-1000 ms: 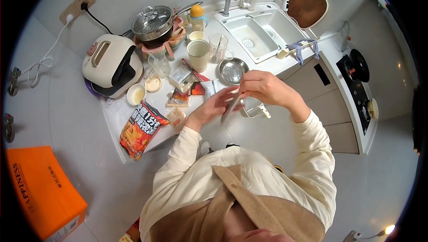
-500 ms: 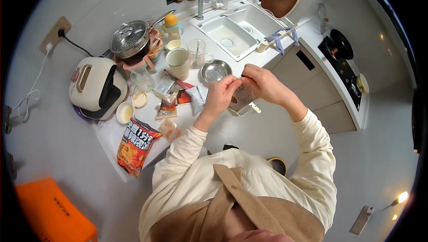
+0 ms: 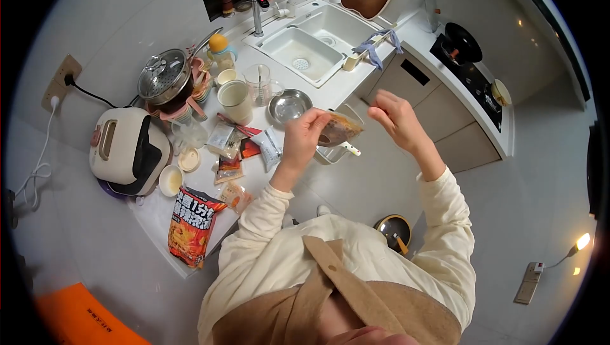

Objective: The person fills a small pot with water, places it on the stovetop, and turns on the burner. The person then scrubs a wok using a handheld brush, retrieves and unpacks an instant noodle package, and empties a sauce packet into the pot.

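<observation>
My left hand (image 3: 304,140) pinches a small clear food packet (image 3: 342,130) with brownish contents by its near edge. The packet hangs tilted above the floor in front of the counter. Off to its right, apart from it, my right hand (image 3: 401,124) is closed, thumb against the curled fingers; whatever it may hold is hidden. A steel bowl (image 3: 290,106) stands on the counter just beyond my left hand. Beside that hand lie a silver-white sachet (image 3: 267,147) and several other small packets. A large orange and black snack-style bag (image 3: 192,225) lies near the counter's front edge.
A white rice cooker (image 3: 130,148), a lidded pan (image 3: 165,75), cups and a measuring jug (image 3: 257,83) crowd the counter. Behind are a double sink (image 3: 302,53) and, at right, a stove with a black pan (image 3: 464,41). Another pan (image 3: 394,230) is low beside me.
My right hand has come away from the packet, moving right. The packet stays in my left hand and now tilts. The view has shifted slightly.
</observation>
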A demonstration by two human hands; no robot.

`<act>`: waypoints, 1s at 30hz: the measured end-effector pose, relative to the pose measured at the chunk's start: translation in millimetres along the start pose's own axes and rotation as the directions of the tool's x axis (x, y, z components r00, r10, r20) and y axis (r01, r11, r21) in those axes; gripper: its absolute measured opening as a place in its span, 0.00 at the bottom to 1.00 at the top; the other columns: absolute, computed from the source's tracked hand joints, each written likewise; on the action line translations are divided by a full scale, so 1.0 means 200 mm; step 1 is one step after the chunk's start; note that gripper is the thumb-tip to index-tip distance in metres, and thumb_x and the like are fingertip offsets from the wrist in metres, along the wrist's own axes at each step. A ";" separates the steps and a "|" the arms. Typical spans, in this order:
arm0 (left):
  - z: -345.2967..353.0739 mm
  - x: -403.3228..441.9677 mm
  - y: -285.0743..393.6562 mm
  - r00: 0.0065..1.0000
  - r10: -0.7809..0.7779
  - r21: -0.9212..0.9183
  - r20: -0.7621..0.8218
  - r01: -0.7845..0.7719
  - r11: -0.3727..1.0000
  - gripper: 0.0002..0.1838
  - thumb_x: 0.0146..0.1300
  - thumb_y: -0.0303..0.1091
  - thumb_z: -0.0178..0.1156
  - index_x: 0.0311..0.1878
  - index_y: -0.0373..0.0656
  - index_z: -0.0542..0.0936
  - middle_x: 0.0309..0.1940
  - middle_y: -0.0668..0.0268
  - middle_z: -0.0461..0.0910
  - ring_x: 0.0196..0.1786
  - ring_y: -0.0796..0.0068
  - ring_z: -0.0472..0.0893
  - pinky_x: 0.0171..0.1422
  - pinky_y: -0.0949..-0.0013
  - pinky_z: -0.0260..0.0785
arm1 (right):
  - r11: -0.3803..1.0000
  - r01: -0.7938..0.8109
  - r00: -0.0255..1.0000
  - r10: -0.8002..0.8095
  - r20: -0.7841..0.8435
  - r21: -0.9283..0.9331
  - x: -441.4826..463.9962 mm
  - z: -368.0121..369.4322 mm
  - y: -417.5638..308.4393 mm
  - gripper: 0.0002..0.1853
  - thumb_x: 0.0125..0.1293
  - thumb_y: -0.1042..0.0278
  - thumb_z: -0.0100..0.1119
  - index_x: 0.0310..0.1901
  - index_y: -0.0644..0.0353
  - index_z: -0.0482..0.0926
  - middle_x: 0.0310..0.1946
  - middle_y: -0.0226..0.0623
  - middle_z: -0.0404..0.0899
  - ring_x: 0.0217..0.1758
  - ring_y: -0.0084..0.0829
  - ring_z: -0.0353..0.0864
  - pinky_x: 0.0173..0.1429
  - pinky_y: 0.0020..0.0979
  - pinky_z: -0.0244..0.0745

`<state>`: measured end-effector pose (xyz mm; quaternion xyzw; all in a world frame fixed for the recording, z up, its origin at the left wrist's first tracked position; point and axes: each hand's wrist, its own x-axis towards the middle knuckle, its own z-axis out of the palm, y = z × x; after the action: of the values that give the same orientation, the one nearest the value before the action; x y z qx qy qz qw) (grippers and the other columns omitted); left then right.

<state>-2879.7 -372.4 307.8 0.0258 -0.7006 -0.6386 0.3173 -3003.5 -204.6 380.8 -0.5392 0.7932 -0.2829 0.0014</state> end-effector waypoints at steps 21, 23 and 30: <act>0.07 -0.07 0.06 0.925 0.003 -0.062 0.379 0.023 0.998 0.09 0.65 0.31 0.49 0.32 0.36 0.74 0.21 0.63 0.74 0.23 0.72 0.71 0.29 0.73 0.61 | 0.949 0.302 0.944 -0.311 0.114 0.088 -0.07 0.00 -0.14 0.05 0.54 0.76 0.58 0.31 0.62 0.72 0.28 0.39 0.72 0.30 0.42 0.72 0.32 0.36 0.68; 0.14 -0.10 -0.01 0.953 -0.030 -0.378 0.300 0.148 0.914 0.11 0.66 0.32 0.48 0.30 0.37 0.73 0.21 0.70 0.72 0.24 0.81 0.68 0.30 0.78 0.60 | 0.883 0.467 0.883 -0.469 -0.034 -0.050 -0.09 0.03 -0.14 0.08 0.47 0.77 0.59 0.29 0.59 0.71 0.29 0.34 0.71 0.29 0.37 0.70 0.30 0.33 0.67; 0.13 -0.10 -0.06 0.977 -0.105 -0.420 0.185 0.176 0.890 0.13 0.68 0.35 0.49 0.29 0.37 0.73 0.22 0.74 0.70 0.26 0.87 0.65 0.31 0.81 0.59 | 0.688 0.637 0.708 -0.701 -0.090 -0.348 -0.19 0.00 -0.16 0.11 0.44 0.73 0.58 0.33 0.57 0.72 0.31 0.31 0.72 0.30 0.29 0.72 0.30 0.28 0.68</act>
<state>-2881.9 -342.8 288.9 -0.0454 -0.5597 -0.7999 0.2115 -2960.7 -180.8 384.2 -0.7522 0.5677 -0.2005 -0.2679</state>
